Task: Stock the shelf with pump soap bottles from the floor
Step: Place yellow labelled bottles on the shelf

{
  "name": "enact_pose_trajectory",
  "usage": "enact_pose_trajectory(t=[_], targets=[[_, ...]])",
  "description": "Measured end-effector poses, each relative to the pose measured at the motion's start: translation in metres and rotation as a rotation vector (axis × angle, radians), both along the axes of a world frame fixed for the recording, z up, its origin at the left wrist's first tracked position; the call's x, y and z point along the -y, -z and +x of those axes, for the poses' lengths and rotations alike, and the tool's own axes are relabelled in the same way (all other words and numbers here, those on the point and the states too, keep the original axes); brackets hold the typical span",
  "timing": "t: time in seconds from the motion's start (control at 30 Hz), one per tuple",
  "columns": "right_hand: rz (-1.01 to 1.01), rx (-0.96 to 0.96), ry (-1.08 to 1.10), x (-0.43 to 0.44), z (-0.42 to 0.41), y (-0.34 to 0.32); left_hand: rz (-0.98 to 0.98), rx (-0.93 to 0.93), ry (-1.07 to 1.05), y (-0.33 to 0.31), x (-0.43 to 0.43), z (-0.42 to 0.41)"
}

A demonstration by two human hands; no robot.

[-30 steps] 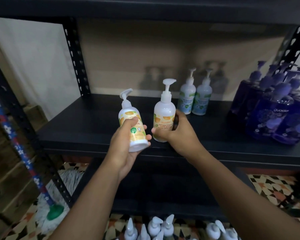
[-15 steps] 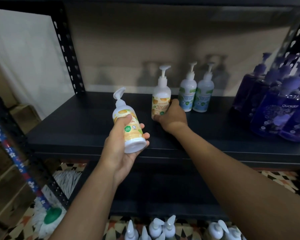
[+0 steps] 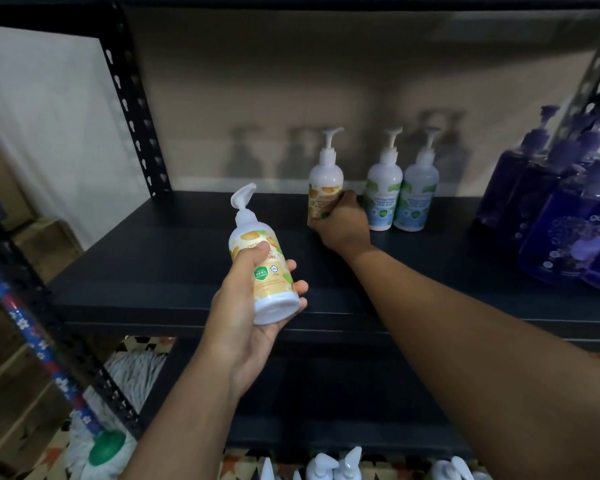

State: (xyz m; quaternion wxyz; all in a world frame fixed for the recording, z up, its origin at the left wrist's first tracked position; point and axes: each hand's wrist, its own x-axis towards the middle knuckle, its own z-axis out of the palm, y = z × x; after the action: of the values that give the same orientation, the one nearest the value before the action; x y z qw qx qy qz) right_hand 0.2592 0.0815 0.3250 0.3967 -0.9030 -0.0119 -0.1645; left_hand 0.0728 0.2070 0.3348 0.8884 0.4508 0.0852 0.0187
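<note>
My left hand (image 3: pixel 243 320) grips a white pump soap bottle with an orange label (image 3: pixel 260 265), tilted, in front of the dark shelf board (image 3: pixel 174 258). My right hand (image 3: pixel 342 225) reaches deep onto the shelf and is wrapped around a second orange-label bottle (image 3: pixel 324 181) that stands upright near the back. Just right of it stand two white bottles with green-blue labels (image 3: pixel 400 195). Pump tops of several more white bottles (image 3: pixel 336 464) show on the floor at the bottom edge.
A group of purple pump bottles (image 3: pixel 568 216) fills the shelf's right end. Perforated black uprights (image 3: pixel 132 109) frame the left side. A mop with a patterned handle (image 3: pixel 94 434) leans at the lower left. A lower shelf board (image 3: pixel 326 410) sits beneath.
My right hand has pushed its orange-label bottle from the shelf's front toward the back, beside the green-blue ones. My left hand has kept its bottle in about the same place.
</note>
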Motion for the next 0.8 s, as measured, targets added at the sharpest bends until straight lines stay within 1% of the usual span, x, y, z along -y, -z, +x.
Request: enact_pose_trajectory(t=[0.2, 0.3, 0.4, 0.47, 0.57, 0.7, 0.77, 0.8], targets=[[0.005, -0.009, 0.012, -0.002, 0.005, 0.001, 0.001, -0.002, 0.000, 0.000, 0.000, 0.000], [0.024, -0.046, 0.010, -0.001, 0.004, 0.000, 0.004, -0.003, 0.007, 0.000, 0.000, -0.001], [0.057, -0.094, -0.012, 0.004, -0.007, -0.001, 0.005, -0.007, 0.015, 0.000, -0.001, -0.001], [0.026, -0.116, -0.036, 0.009, -0.023, -0.003, 0.013, -0.011, 0.018, 0.000, -0.002, -0.002], [-0.126, -0.156, -0.105, 0.019, -0.055, -0.003, 0.031, -0.019, 0.024, 0.000, -0.001, -0.003], [-0.433, -0.209, -0.239, 0.037, -0.091, -0.003, 0.070, -0.011, 0.033, -0.002, 0.000, -0.005], [-0.579, -0.261, -0.243, 0.045, -0.099, -0.003, 0.112, 0.005, 0.024, -0.002, 0.001, -0.006], [-0.615, -0.293, -0.236, 0.048, -0.102, -0.002, 0.140, 0.016, 0.014, -0.002, 0.002, -0.006]])
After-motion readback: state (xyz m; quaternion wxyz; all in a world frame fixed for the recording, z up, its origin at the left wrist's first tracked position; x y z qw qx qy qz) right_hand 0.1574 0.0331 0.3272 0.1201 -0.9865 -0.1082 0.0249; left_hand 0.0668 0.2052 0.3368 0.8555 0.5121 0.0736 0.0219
